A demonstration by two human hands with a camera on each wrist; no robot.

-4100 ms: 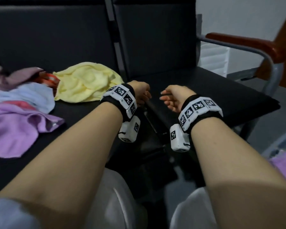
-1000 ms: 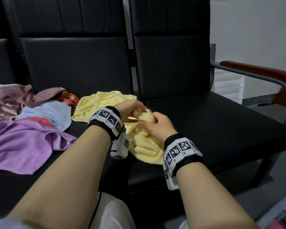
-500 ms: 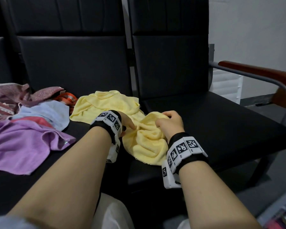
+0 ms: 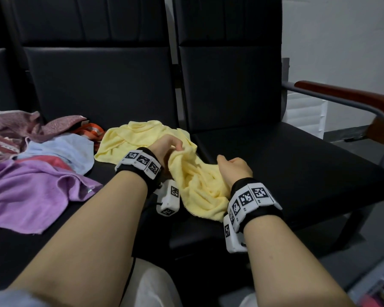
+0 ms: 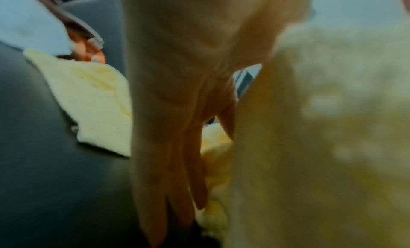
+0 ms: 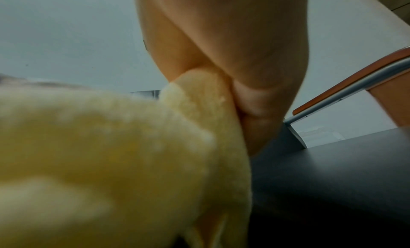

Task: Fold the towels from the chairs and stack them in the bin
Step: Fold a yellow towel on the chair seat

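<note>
Opening out the yellow towel (image 4: 197, 185) on the chair seat (image 4: 297, 173).

I am pinching it with my left hand (image 4: 166, 149) and right hand (image 4: 235, 169), fingers curled on bunched cloth; next I judge I am needing its corners, then flattening before folding.

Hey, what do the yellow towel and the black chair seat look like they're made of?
Yellow towel: soft terry or microfibre cloth, by its look; a fuzzy nap shows in the right wrist view and it bunches in loose folds.
Chair seat: probably leather or vinyl, smooth, with a dull sheen and stitched panels; which one cannot be told.
</note>
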